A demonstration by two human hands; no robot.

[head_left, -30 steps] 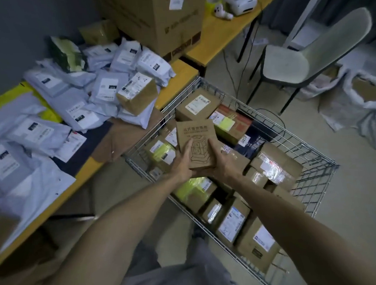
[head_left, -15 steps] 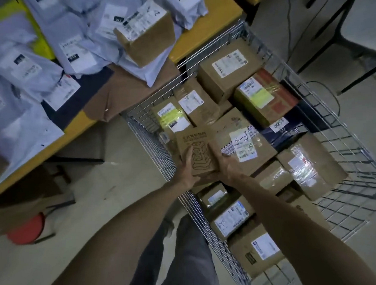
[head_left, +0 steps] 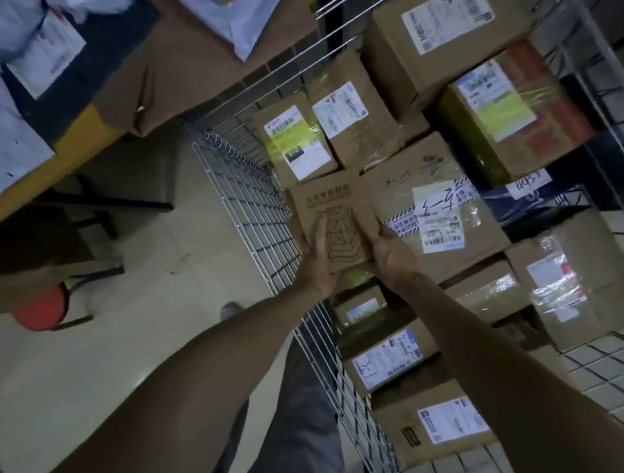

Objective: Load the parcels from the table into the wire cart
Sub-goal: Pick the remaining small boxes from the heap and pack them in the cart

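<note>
**Parcel at the cart: set-down step**

Small brown parcel (head_left: 333,213) is low inside the wire cart (head_left: 250,203), by the left mesh wall, betw. the green-label box (head_left: 294,142) & the big taped box (head_left: 429,211). Left hand (head_left: 317,261) & right hand (head_left: 388,253) both grip its edges, thumbs on the printed face. Prob. the placing step. Next move needs: ease it flat into the gap w/o jamming neighbours, let go, then go to the table (head_left: 78,141) for the poly mailers (head_left: 4,127).

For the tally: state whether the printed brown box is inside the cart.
Inside, but held: printed brown box is within the wire cart, gripped by left hand and right hand.
</note>
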